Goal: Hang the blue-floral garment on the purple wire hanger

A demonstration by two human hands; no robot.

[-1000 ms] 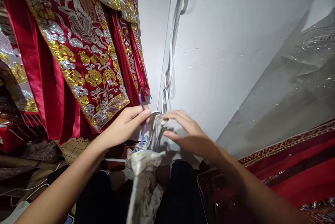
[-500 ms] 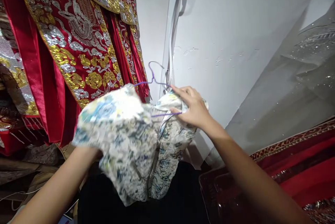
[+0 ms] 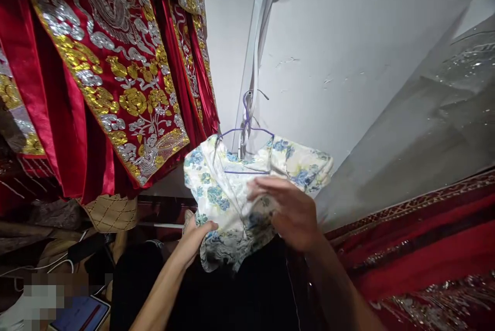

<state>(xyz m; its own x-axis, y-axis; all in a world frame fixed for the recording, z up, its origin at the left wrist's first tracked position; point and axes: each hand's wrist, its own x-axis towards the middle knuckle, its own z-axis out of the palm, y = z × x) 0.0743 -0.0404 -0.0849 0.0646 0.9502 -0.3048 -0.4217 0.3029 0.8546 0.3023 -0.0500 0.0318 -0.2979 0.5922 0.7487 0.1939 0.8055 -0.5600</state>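
Observation:
A short-sleeved white blouse (image 3: 220, 199) with blue and yellow flowers spreads over a purple hanger (image 3: 247, 128), front towards me. Both its shoulders are on the hanger, and the hanger's bar crosses the neck opening. At the blouse's left edge, my left hand (image 3: 195, 235) is closed on the fabric, thumb in front, other fingers mostly hidden behind. My right hand (image 3: 294, 210) is in front of the chest, fingers stretched out and a little blurred; whether it touches the cloth I cannot tell. The hanger's hook overlaps hanging white straps (image 3: 255, 58); I cannot tell if it is hooked on them.
Red robes (image 3: 131, 78) with gold and silver embroidery hang on the left. A pale wall (image 3: 328, 63) is behind, with clear plastic sheeting (image 3: 433, 125) at right. Red sequinned cloth (image 3: 433, 248) lies lower right. A tablet (image 3: 83, 314) and cables are at lower left.
My left hand has come out of the sleeve and now grips the blouse's side. My right hand has left the hanger's shoulder and moved down over the front. The blouse now hangs more evenly.

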